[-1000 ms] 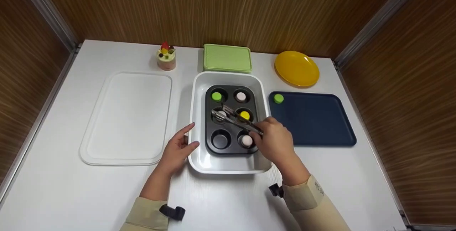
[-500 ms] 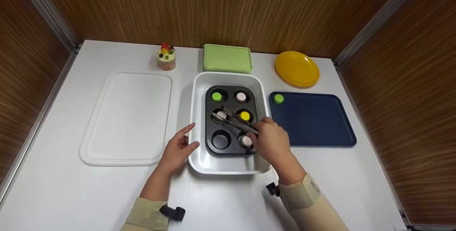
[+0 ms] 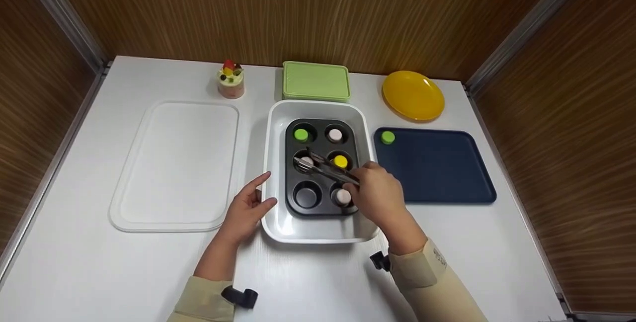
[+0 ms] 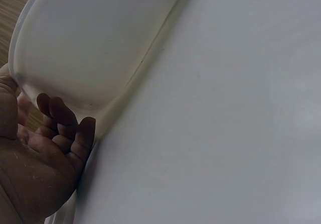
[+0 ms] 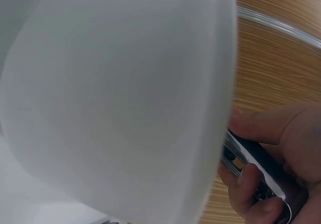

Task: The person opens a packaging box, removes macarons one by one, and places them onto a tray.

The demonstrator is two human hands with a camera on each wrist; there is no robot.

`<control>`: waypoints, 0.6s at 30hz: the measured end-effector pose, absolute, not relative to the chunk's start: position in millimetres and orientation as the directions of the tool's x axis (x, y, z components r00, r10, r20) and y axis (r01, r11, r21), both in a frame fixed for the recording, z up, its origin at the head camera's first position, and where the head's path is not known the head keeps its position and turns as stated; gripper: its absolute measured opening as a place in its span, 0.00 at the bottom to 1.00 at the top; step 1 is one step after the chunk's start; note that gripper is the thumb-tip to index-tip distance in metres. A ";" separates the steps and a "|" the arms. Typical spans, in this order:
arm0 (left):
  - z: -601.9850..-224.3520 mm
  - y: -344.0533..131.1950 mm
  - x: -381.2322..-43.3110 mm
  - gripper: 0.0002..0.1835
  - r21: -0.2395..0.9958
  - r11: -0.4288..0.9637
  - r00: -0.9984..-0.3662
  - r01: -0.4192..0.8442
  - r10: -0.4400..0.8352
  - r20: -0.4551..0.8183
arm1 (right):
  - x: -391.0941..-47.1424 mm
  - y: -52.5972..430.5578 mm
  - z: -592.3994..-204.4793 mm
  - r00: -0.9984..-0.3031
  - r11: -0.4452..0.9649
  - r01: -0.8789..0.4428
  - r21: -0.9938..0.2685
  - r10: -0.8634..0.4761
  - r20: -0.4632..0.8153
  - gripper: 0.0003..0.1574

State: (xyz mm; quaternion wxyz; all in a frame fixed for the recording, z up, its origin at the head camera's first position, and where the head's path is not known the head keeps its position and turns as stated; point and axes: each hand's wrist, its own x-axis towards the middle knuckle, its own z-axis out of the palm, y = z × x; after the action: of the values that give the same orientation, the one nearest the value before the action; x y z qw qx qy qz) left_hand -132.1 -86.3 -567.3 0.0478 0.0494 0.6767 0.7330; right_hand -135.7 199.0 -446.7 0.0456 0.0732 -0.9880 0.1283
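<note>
Tongs (image 3: 338, 175) look slim — shiny metal (slightly spread).

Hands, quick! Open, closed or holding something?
Left hand: open, touching the white tub.
Right hand: closed, holding metal tongs.

Touching the left rim of the white tub (image 3: 320, 239) with loosely spread left hand (image 3: 247, 211); positioned over its right rim with curled right hand (image 3: 379, 194).

The surface (image 3: 308, 282) offers passage at its near edge, between the sleeves (image 3: 204, 298). Toward the far edge, the green box (image 3: 316, 81) obstructs behind the white tub (image 3: 318, 228).
</note>
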 end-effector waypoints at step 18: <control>-569.4 -86.8 -132.3 0.33 0.998 -0.066 -0.991 0.023 0.132 0.032 | -138.7 191.4 -448.0 -0.989 0.968 -0.130 -0.216 -0.112 0.093 0.07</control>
State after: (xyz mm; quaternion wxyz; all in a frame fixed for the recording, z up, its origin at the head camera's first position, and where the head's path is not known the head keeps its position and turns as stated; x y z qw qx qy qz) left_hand -132.3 -86.8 -569.4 0.0372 0.0569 0.6825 0.7277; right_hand -138.7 191.4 -448.0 0.0401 0.0610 -0.9911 0.1112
